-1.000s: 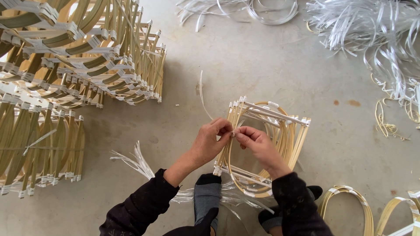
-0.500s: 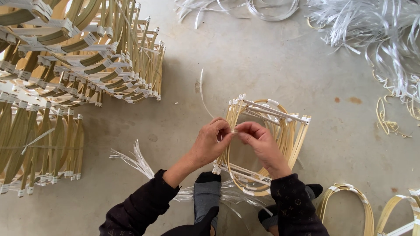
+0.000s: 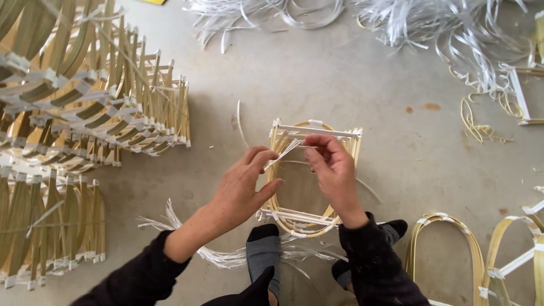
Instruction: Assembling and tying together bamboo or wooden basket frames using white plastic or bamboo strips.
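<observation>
Both hands are up over a small bamboo frame (image 3: 314, 181) sitting on the grey concrete floor (image 3: 340, 85), pretty much center of the view, with its near edge right by the person's socked feet (image 3: 263, 252). The left hand (image 3: 243, 187) has thumb and forefinger pinched on a thin white strip (image 3: 283, 153), the other fingers loose and spread. The right hand (image 3: 334, 170) is curled in, fingertips nipping the same strip's far end up by the frame's top bar. Off to the left there's a big stack of finished frames (image 3: 85, 113), loose white strips (image 3: 453, 34) piled at the far right, and arched bamboo pieces (image 3: 447, 243) near right.
</observation>
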